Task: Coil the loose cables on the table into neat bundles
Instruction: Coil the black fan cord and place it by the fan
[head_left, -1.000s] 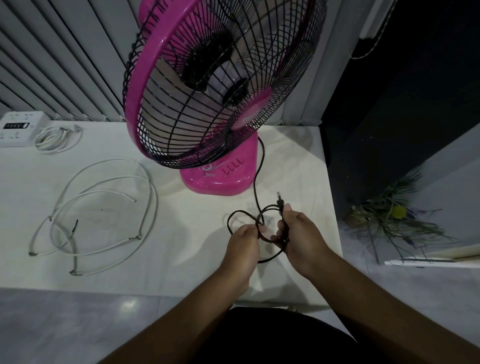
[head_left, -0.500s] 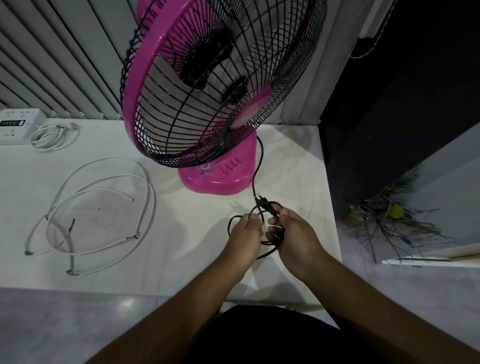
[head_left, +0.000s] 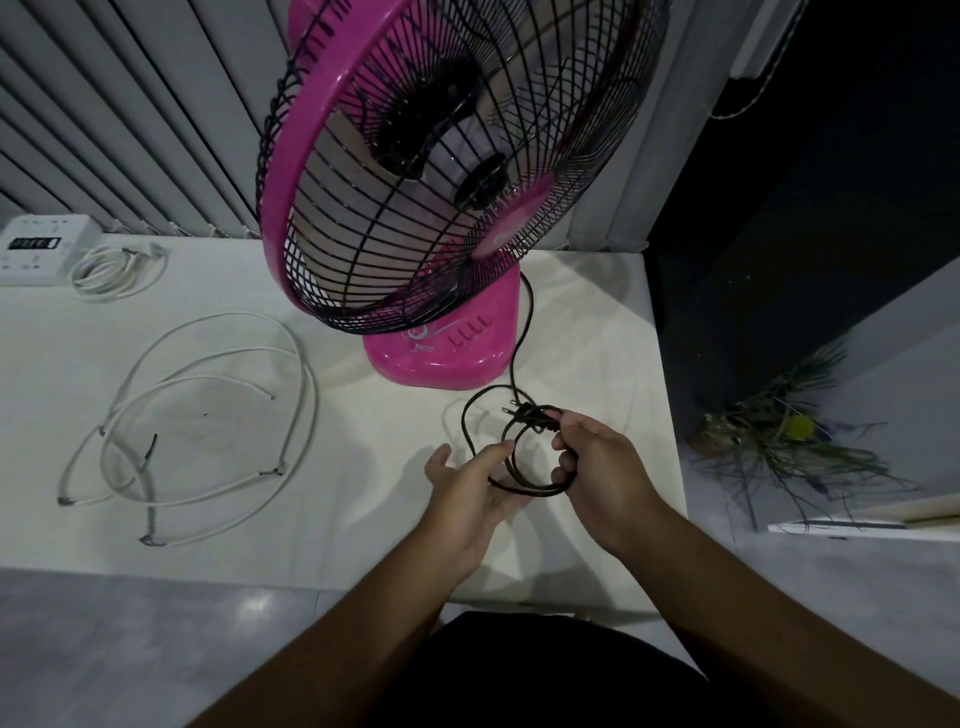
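Since half a second ago, the left hand (head_left: 467, 488) has let go of the black cable (head_left: 513, 364) and opened, its fingers straight, one fingertip touching a loop. The right hand (head_left: 597, 467) curls its fingers around the small round coil, just above the table (head_left: 363, 519) near the pink fan (head_left: 447, 358), towards the right edge. The plug (head_left: 532, 414) lies across the coil's top, prongs pointing left. The cord is thin, smooth and rubbery. Stiffer white cables (head_left: 228, 314) lie in wide loops at the left.
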